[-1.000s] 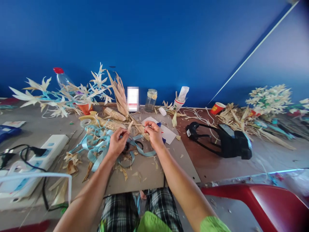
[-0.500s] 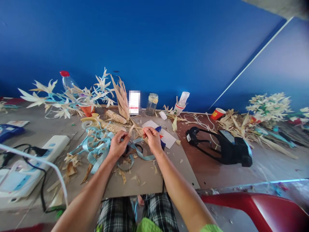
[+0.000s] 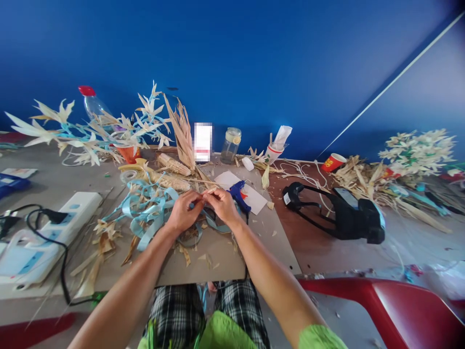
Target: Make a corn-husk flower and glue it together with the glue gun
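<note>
My left hand (image 3: 187, 211) and my right hand (image 3: 222, 207) meet fingertip to fingertip above the table. Both are pinched on a small pale corn husk strip (image 3: 209, 191), mostly hidden by the fingers. Light blue ribbon (image 3: 150, 225) lies in loose curls beside and below my left hand. Corn cobs (image 3: 173, 165) rest just beyond it, near an upright bunch of dried husks (image 3: 180, 133). To the right of my right hand, a blue glue gun (image 3: 238, 194) lies on a white sheet (image 3: 256, 199).
Husk flowers on blue stems (image 3: 89, 133) spread at the left, above a white power strip (image 3: 74, 218). A glass jar (image 3: 231, 145) and paper cup (image 3: 273, 154) stand along the wall. A black strap device (image 3: 345, 218) lies right, with a red chair (image 3: 392, 300) below.
My hands have come together from a small gap, covering most of the husk strip stretched between them. The glue gun shows more fully. The view has shifted slightly.
</note>
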A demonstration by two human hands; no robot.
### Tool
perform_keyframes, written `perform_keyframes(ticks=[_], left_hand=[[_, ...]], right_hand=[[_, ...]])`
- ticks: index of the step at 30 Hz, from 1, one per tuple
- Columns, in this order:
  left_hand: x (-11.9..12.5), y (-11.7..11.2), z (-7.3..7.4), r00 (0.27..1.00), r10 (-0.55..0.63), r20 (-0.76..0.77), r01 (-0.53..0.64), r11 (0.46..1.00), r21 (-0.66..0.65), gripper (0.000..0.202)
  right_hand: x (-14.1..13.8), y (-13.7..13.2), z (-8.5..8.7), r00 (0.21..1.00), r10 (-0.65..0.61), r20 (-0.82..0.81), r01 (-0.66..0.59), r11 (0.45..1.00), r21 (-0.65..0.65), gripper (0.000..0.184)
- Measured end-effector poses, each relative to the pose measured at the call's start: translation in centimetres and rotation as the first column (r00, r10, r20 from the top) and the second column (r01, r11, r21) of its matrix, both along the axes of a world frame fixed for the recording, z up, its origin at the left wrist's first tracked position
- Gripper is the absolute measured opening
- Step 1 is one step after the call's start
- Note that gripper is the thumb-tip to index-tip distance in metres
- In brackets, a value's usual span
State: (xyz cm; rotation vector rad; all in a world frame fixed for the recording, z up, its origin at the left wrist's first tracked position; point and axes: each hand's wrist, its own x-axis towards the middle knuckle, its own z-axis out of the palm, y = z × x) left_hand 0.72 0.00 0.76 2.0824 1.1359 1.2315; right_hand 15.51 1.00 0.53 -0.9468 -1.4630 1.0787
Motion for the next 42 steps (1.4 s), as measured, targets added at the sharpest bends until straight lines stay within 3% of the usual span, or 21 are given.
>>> perform_keyframes(ticks=[8, 17, 24, 30, 35, 42], left_hand=[[-0.6, 0.4, -0.1, 0.99, 0.14, -0.011, -0.14, 0.99, -0.025, 0.027], [-0.6, 0.4, -0.1, 0.975, 0.219, 0.043, -0.215, 0.974, -0.075, 0.035], [-1.0, 0.7, -0.2, 0.951, 0.3, 0.073, -0.294, 0.952, -0.087, 0.039], [-1.4, 0.8, -0.2, 0.939, 0.329, 0.098, -0.315, 0.939, -0.137, 0.044], [-1.2, 0.8, -0.2, 0.935, 0.347, 0.072, -0.334, 0.93, -0.152, 0.041], [-0.8, 1.1, -0.8, 0.969, 0.227, 0.1, -0.214, 0.968, -0.128, 0.022]], right_hand=[[0.8, 0.4, -0.2, 0.987, -0.153, -0.053, 0.148, 0.985, -0.086, 0.027], [0.7, 0.1, 0.0, 0.988, -0.156, -0.007, 0.155, 0.986, -0.064, 0.028], [1.0, 0.2, 0.0, 0.982, -0.097, 0.164, 0.103, 0.994, -0.03, 0.027], [1.0, -0.3, 0.5, 0.913, -0.025, 0.408, -0.031, 0.991, 0.13, 0.027], [1.1, -0.2, 0.5, 0.931, -0.079, 0.356, 0.026, 0.988, 0.153, 0.029], [1.2, 0.0, 0.6, 0.977, -0.103, 0.187, 0.094, 0.994, 0.06, 0.034]])
